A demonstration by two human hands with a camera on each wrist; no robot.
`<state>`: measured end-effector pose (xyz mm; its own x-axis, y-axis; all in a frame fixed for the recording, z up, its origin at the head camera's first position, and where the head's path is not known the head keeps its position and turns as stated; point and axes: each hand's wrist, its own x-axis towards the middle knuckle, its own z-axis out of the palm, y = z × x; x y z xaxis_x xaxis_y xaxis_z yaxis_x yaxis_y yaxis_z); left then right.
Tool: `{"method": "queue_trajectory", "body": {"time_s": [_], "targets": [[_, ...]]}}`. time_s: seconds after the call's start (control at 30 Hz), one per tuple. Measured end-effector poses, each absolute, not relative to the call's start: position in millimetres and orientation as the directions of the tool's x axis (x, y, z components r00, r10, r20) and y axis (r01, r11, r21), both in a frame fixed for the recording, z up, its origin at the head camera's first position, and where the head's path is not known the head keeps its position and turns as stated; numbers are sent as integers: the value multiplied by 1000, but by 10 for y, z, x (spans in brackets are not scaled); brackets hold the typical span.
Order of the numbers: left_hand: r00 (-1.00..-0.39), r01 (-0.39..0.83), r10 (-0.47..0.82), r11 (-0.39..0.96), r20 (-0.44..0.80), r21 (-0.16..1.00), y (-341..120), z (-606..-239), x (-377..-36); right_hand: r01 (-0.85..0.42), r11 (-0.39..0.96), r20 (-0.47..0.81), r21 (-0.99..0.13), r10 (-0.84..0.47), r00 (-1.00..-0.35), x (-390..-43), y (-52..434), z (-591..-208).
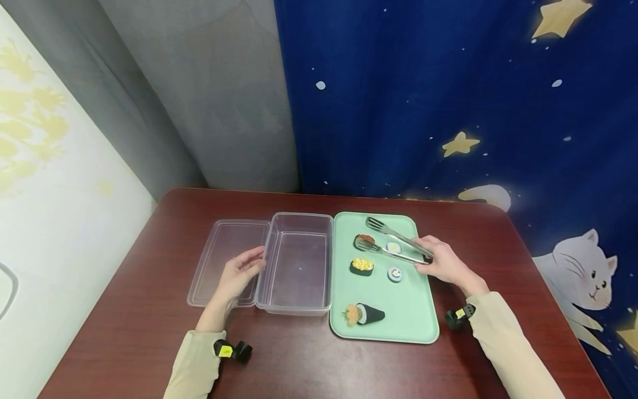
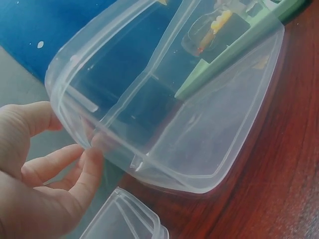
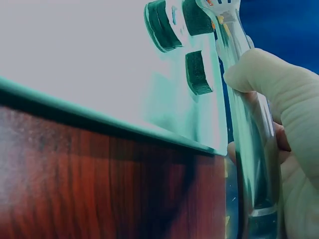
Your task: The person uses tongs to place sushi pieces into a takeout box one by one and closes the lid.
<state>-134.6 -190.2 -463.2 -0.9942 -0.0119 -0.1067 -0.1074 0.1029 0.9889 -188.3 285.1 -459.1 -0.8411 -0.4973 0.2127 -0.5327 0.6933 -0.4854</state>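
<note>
My left hand [image 1: 242, 271] holds the left rim of a clear plastic container [image 1: 294, 307], fingertips at its edge. The left wrist view shows thumb and fingers meeting around that rim. Metal tongs [image 1: 406, 239] are gripped by my right hand [image 1: 441, 259], their two arms spread apart over a mint-green tray [image 1: 404, 316]. One tong tip overlaps a sushi piece with a red-orange topping [image 1: 364, 239]; the other is farther back. Nearby lie a yellow-topped sushi piece [image 1: 361, 266], two round rolls, one roll [image 1: 395, 274] nearer the front, and a hand roll [image 1: 370, 314].
A clear lid [image 1: 214, 266] lies flat left of the container, against its side. The container stands directly beside the tray on a dark red-brown table [image 1: 279, 360]. Curtains hang behind the table, and a white wall [image 1: 60, 221] is on the left.
</note>
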Motion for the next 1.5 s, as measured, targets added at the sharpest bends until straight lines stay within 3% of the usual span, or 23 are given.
{"method": "queue_trajectory", "body": {"time_s": [0.97, 1.5], "targets": [[-994, -109, -2, 92, -110, 990, -1902, -4651, -1343, -609, 571, 226, -550, -601, -767, -1992, 2811, -4662], [-992, -124, 3, 104, -125, 987, -1910, -4637, -1332, -648, 552, 287, -524, -602, -745, -2050, 2735, -4305]]}}
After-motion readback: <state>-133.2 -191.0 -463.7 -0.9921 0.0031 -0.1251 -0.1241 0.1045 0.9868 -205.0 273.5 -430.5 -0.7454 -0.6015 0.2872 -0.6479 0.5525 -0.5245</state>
